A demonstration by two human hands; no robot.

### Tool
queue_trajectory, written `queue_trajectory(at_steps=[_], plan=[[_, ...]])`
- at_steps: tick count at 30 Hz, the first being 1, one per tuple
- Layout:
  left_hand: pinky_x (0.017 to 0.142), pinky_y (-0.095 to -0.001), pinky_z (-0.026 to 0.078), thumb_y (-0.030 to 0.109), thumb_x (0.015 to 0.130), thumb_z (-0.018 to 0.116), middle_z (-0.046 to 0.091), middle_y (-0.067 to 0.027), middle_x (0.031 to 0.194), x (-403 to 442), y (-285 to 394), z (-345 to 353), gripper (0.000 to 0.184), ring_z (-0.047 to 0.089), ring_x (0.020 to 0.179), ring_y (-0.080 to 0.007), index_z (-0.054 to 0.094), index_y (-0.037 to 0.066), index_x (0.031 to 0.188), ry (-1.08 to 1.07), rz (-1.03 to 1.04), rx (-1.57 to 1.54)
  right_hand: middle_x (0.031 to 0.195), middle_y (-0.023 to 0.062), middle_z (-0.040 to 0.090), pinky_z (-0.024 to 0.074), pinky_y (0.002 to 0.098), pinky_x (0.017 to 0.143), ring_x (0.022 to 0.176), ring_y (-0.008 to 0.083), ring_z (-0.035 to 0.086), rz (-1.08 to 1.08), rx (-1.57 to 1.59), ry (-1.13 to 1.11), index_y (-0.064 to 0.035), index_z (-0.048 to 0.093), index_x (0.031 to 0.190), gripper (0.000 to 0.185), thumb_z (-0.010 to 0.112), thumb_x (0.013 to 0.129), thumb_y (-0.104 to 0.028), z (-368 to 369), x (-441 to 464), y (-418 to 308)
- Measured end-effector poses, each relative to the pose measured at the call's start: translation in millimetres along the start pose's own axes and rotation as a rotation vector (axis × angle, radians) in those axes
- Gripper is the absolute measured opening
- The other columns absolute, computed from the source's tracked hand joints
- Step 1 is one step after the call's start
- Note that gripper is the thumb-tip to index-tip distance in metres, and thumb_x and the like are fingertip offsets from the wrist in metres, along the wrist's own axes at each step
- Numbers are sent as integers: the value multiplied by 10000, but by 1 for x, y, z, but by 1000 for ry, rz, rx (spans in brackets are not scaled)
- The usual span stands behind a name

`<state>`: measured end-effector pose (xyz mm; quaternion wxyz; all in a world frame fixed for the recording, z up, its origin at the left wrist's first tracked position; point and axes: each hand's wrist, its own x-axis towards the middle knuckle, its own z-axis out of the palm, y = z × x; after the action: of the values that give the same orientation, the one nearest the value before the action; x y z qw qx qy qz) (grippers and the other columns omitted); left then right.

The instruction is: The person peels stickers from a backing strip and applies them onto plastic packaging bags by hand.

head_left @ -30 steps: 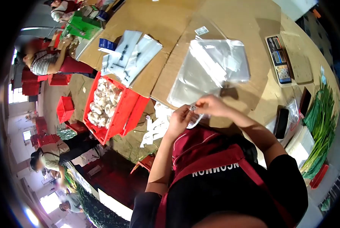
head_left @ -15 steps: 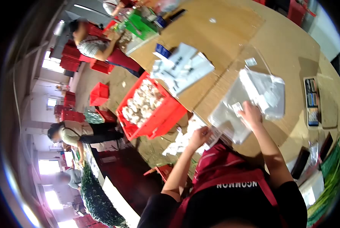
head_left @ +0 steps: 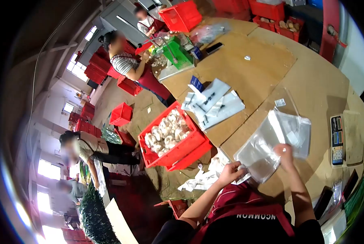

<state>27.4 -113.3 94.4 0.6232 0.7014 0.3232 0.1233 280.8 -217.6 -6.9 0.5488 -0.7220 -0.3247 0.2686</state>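
Clear plastic bags [head_left: 255,156] lie in a pile on the cardboard-covered table [head_left: 267,73]. My left hand [head_left: 230,174] is closed on a white label strip at the table's near edge, by my apron. My right hand [head_left: 285,153] rests over the bags with its fingers bent; motion blur hides whether anything is between them. A small printed label [head_left: 280,102] sits on a clear bag just beyond the pile.
A red crate of mushrooms [head_left: 167,134] stands left of the table. Printed bags [head_left: 214,103] lie nearby. At the right are a scale [head_left: 337,140], a dark phone [head_left: 323,202] and green stalks [head_left: 359,199]. Co-workers [head_left: 127,65] stand at the left.
The view has swung left, showing more of the far table. My right hand has moved from beside my left hand onto the bags. The label it held half a second ago is no longer visible.
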Motion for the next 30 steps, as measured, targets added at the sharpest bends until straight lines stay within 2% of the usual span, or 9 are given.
queue_trajectory(at_steps=[1,4,6,9,10,15,20,22,30], plan=[[411,-212,372,100,788,564,502,-6,531,-2,-4,-2,125,477,460,-46,533,-12,743,26,-90,-92,800,85,591,417,287,699,704,168,543,-344,244,298,-20,583,826,104,587,732,-66,-20,18,8],[488,-219,411,101,792,548,540,-26,622,0,-29,-4,129,512,542,-63,522,-21,824,18,-134,-218,811,93,560,412,305,700,744,192,517,-363,-306,813,-26,541,885,136,571,753,-42,-65,7,-84],[539,-252,425,108,786,540,543,-53,648,4,-26,7,150,521,584,-104,512,-12,872,-20,-100,17,803,90,553,416,307,695,729,197,519,-616,-25,357,-34,540,899,168,590,740,-49,-43,-15,-103],[592,-294,440,97,779,530,547,-100,667,9,4,22,179,539,630,-153,514,3,931,-187,81,235,692,41,611,434,257,604,635,119,558,-77,55,-501,-40,600,772,152,668,715,-164,14,-51,-58],[610,-292,444,87,781,528,563,-92,679,10,14,22,196,544,647,-144,521,-7,953,-247,78,307,660,22,597,423,221,560,592,83,533,-69,41,-557,-20,596,751,171,674,719,-169,24,-60,-64],[631,-249,446,170,828,569,594,-54,751,4,-10,4,210,545,693,-92,544,-21,913,-128,-85,231,683,-4,562,408,183,591,648,55,511,350,399,-693,-8,571,743,150,651,754,-135,38,-52,-70],[671,-239,445,118,835,554,575,-38,781,3,-17,-2,183,540,732,-95,524,-21,950,-127,-97,-63,766,19,562,424,204,609,675,64,516,235,449,-692,-7,539,820,158,648,742,-91,65,-48,-63],[671,-244,441,78,821,545,565,-62,783,6,-18,0,161,529,736,-101,519,-18,948,-121,21,283,742,18,564,428,213,592,658,70,518,223,464,-751,0,541,826,160,645,733,-78,71,-51,-54],[618,-263,432,76,770,589,540,-79,708,14,-13,8,170,490,659,-105,529,-12,903,-57,42,271,657,20,573,412,206,527,585,61,517,203,308,-558,1,564,733,140,673,705,-84,64,-48,-52]])
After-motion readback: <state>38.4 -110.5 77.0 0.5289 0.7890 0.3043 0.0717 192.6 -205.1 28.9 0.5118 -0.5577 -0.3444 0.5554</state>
